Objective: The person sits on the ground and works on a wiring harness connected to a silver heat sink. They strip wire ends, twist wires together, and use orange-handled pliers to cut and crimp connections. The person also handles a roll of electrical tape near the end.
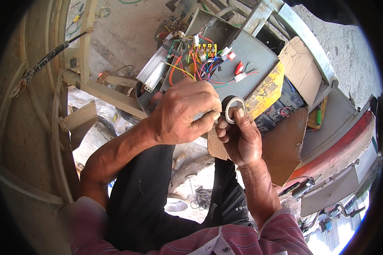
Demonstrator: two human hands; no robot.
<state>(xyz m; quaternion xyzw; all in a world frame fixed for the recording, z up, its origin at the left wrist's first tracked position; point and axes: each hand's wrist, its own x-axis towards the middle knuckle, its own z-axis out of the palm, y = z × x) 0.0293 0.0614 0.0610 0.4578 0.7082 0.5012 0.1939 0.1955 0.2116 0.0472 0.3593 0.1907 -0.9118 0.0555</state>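
Note:
My right hand (242, 140) grips a roll of black tape (226, 101) with a pale inner ring, thumb and fingers pressed on its rim. Close beside the roll, my left hand (187, 112) is closed in a pinch, with thumb and forefinger almost touching the tape. A thin dark line shows at those fingertips, too small to tell whether it is tape or wire. Just beyond my left hand spreads a bundle of coloured wires (200, 63) with white and red connectors. A yellow terminal block (203, 50) sits among them, and a finned silver metal box (155, 68) lies to their left.
A grey metal panel (255, 59) lies under the wires. Right of it are a yellow plate (266, 91), a dark battery-like block (281, 110) and cardboard flaps (283, 140). Beige metal framing (110, 100) stands at left. A red curved panel (336, 146) borders the right.

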